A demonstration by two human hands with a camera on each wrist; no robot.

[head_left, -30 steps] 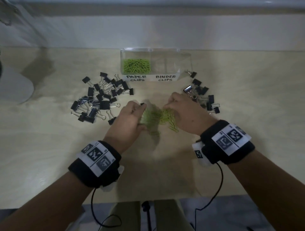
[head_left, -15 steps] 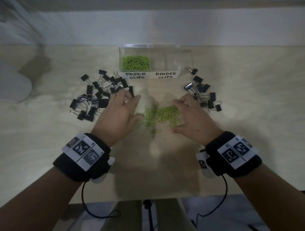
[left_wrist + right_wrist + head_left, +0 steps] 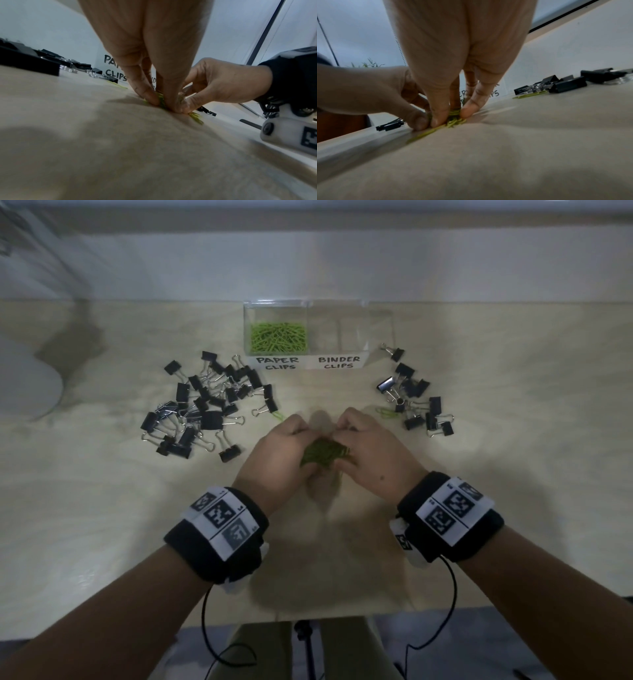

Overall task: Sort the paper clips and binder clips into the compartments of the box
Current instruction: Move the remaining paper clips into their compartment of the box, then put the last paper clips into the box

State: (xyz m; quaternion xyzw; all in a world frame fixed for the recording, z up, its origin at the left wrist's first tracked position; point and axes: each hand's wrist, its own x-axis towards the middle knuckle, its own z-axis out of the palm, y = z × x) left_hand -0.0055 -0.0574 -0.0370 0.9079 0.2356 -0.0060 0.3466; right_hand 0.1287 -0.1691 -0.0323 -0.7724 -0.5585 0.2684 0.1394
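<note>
A heap of green paper clips (image 3: 323, 451) lies on the table between my two hands. My left hand (image 3: 286, 451) and my right hand (image 3: 368, 451) curl round it from either side, fingertips down on the table, pinching the clips (image 3: 161, 100) (image 3: 454, 119) together. The clear box (image 3: 310, 302) stands at the back, its left compartment marked PAPER CLIPS holding green clips (image 3: 277, 337), its right one marked BINDER CLIPS showing nothing inside. Black binder clips lie in a big pile at the left (image 3: 205, 405) and a smaller pile at the right (image 3: 416, 398).
A stray green paper clip (image 3: 278, 416) lies by the left pile and another (image 3: 387, 412) by the right pile. A pale round base (image 3: 24, 378) sits at the far left. A white wall runs behind the table; the table's front edge is near my forearms.
My hands were spread apart over the scattered green clips half a second ago; they have since drawn together and gathered the clips into a tight heap between them.
</note>
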